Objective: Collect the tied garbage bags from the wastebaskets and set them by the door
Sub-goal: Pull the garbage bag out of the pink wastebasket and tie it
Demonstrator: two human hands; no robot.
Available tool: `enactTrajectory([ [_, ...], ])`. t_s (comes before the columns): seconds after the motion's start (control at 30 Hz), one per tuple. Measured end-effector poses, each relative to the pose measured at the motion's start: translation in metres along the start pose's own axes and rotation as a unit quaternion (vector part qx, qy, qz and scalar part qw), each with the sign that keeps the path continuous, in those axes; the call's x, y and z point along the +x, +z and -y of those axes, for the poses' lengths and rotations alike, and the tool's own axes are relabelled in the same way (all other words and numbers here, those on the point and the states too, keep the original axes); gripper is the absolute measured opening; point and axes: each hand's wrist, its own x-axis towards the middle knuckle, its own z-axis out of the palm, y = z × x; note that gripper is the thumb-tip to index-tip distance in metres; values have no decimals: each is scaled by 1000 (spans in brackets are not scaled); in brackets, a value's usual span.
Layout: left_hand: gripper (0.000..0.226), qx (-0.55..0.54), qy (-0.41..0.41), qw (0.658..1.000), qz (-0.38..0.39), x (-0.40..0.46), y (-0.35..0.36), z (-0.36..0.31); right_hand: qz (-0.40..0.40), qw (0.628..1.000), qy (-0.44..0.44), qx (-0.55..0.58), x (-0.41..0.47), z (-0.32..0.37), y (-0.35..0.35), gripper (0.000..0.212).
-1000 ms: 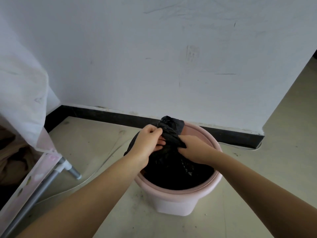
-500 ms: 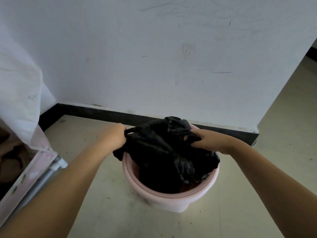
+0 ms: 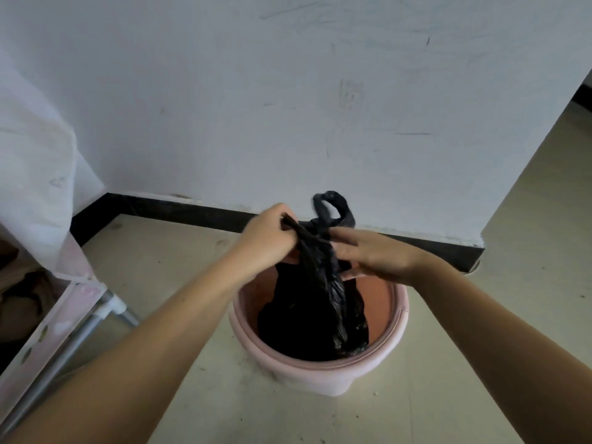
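prob tying step: left grip [image 3: 269, 238] pinches strand of bag [image 3: 320, 302] over wastebasket [image 3: 320, 368], right grip [image 3: 374, 256] at neck, hold unclear; next: cinch knot, lift out.

Dim, flat light; soft blur (fisheye warp @ edges).

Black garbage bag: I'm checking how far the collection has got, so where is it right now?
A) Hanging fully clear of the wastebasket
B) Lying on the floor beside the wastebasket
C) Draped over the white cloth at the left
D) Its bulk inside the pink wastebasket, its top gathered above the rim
D: the bulk of the black garbage bag sits inside the pink wastebasket, while the left hand grips its gathered top above the rim.
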Motion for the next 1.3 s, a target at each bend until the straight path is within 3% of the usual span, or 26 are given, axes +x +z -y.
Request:
enactTrajectory([
  [0.07,13,-80,-16,996,34,-7,15,-6,33,997,-1,-67,0,4,14,28],
  [0.13,13,-131,-27,988,80,-11,20,-4,-3,993,-19,-114,1,5,16,21],
  [0.27,45,-260,-15,946,192,-12,17,-1,-85,973,-45,-210,1,0,6,10],
  [0.37,43,-224,-32,967,116,3,18,15,-124,965,-20,-231,5,-7,4,23],
  [0.47,12,-114,-98,988,-31,23,20,48,-84,977,13,-198,3,-11,3,32],
  [0.53,20,-70,-117,991,-7,22,21,58,-39,983,26,-176,-2,-11,2,37],
  [0.6,15,-103,-114,987,52,20,29,59,-4,988,51,-143,-5,-15,2,39],
  [0.7,40,-119,-134,981,76,35,51,78,34,985,85,-144,-6,-20,3,38],
  [0.77,15,-194,-181,958,104,38,60,78,38,981,100,-163,-5,-24,-1,37],
  [0.8,15,-218,-189,951,108,34,58,69,42,980,109,-161,-6,-25,-5,38],
  [0.9,34,-268,-132,948,111,34,55,58,24,966,164,-200,-5,-28,-15,30],
  [0.97,40,-192,-81,971,114,27,50,49,-65,940,186,-278,-1,-33,-18,18],
  [1.03,35,-115,-19,977,177,12,52,35,-156,920,178,-312,11,-38,-18,8],
  [1.1,22,-114,19,960,254,-1,59,26,-201,908,129,-345,24,-38,-15,16],
  [1.23,84,-87,27,950,298,1,71,44,-173,894,76,-405,37,-27,-5,23],
  [1.3,86,-82,15,954,287,0,71,48,-161,914,63,-368,34,-24,0,23],
])
